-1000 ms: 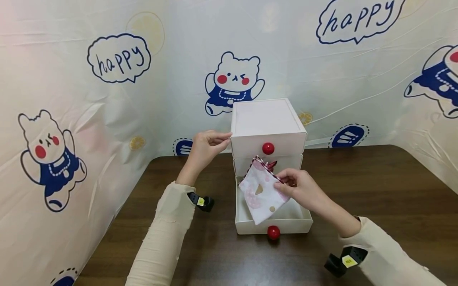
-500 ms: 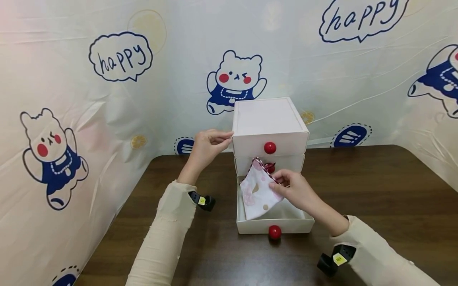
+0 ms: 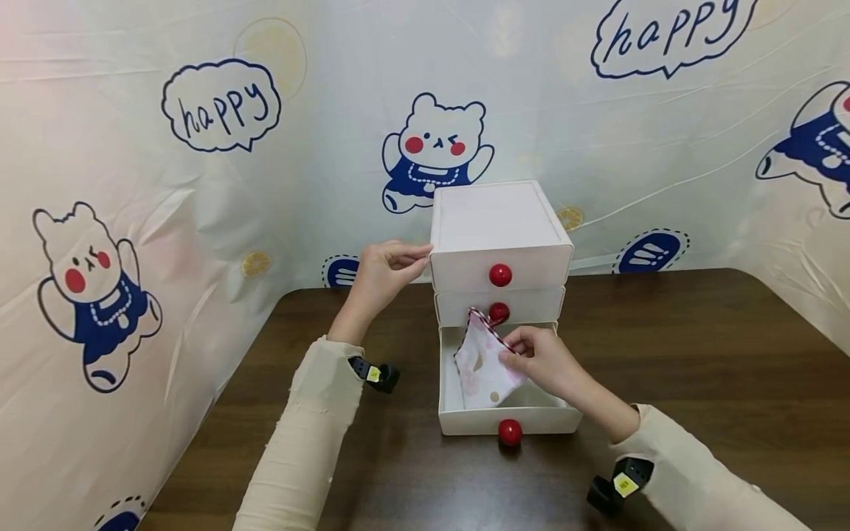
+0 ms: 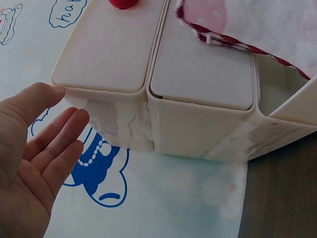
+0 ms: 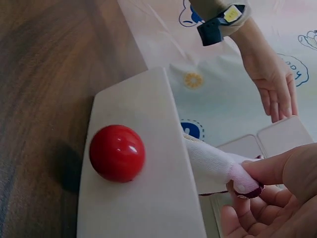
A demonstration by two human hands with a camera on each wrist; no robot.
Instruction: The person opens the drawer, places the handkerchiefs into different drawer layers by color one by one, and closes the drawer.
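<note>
The right hand (image 3: pixel 541 361) is pinching a patterned cloth (image 3: pixel 483 365) over the open bottom drawer (image 3: pixel 508 420) — a trailing red-trimmed edge could be catching when it closes. The left hand (image 3: pixel 381 273), fingers straight, is bracing the white drawer unit (image 3: pixel 498 221) — if it slips, the unit could be sliding on the surface (image 3: pixel 697 346).

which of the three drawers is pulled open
The bottom drawer: it is drawn out toward the person, and the right hand holds a patterned cloth in it. The top drawer and middle drawer sit flush in the white unit.
</note>
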